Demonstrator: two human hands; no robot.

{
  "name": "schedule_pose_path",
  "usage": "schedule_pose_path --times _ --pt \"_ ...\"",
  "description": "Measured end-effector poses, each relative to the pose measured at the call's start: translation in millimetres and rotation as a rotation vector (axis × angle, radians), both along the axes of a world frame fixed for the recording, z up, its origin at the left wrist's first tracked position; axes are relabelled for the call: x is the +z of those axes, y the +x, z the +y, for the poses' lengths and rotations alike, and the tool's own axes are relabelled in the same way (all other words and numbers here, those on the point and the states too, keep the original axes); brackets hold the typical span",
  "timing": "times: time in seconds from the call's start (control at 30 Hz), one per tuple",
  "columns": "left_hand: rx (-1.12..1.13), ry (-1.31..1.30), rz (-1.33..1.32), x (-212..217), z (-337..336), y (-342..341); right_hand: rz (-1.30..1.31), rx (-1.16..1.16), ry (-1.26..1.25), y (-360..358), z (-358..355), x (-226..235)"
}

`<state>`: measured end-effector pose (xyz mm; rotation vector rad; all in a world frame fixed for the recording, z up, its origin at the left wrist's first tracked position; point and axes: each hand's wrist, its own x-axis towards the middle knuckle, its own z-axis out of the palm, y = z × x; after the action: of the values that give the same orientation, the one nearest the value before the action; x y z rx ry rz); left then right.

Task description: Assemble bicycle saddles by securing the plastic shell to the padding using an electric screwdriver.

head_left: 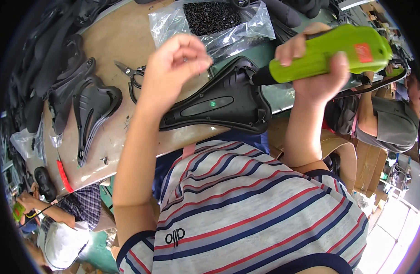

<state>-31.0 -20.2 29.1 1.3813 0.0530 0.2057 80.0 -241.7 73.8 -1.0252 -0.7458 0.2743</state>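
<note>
A black bicycle saddle [244, 107] lies underside up at the table's front edge, a small green sticker in its middle. My right hand [316, 84] is wrapped round a lime-green power screwdriver [331, 51], tilted sideways. The tool's black nose meets the saddle's wide end near its far corner. Over the saddle's narrow end hovers my left hand [173, 66], apart from it, thumb and fingers drawn together. Whether anything small is pinched there, I cannot make out. Beyond both hands sits an open clear plastic bag [258, 25] of black screws [210, 18].
Scissors [130, 73] lie left of my left forearm. Further left are another saddle part [93, 102], a pile of black saddles [50, 64] and a red-handled tool [64, 176]. Co-workers sit at left [68, 223] and right [388, 121]. Cardboard boxes [370, 169] stand at right.
</note>
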Motion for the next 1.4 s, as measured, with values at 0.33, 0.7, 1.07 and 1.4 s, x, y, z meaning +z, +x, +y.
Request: schedule_pose_path --times 0.33,0.7,1.07,1.4 --pt "0.061 -0.156 -0.169 -20.2 -40.4 -68.5 0.087 0.588 0.376 3.2 6.3 40.8" --pt "0.126 -0.084 -0.199 -23.5 -47.4 -69.4 -0.032 0.557 0.32 -7.4 13.7 33.5" --pt "0.234 0.019 -0.183 -27.7 -54.4 -71.0 -0.094 0.548 0.3 -9.6 15.1 26.1" --pt "0.221 0.848 0.024 -22.2 -31.0 -86.4 -0.284 0.591 0.142 -21.2 32.4 19.1"
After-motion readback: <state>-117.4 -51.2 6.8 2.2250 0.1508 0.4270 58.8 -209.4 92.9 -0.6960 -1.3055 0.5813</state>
